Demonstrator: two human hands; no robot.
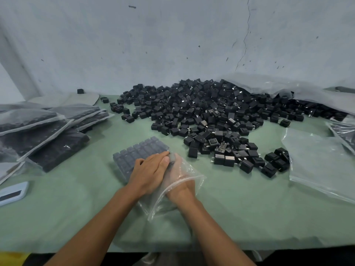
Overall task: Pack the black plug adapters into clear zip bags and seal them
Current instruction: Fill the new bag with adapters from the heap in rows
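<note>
Green-covered desk against a scuffed wall: the half-filled zip bag (142,152) lies mid-desk, long axis running back-right. Right hand (181,181) is inside its mouth, fingers hidden; left hand (148,174) presses flat on top. Loose adapters (211,116) heap toward the back-right corner.

On the table (249,217), a pile of adapters (207,116) lies at the back against the wall (172,35), with filled bags (44,129) stacked at the left and empty bags (318,162) at the right. In front of the pile lies a bag (178,191) with rows of adapters inside — the right hand (178,181) is in its mouth, the left hand (149,173) on top, just left of it.
</note>
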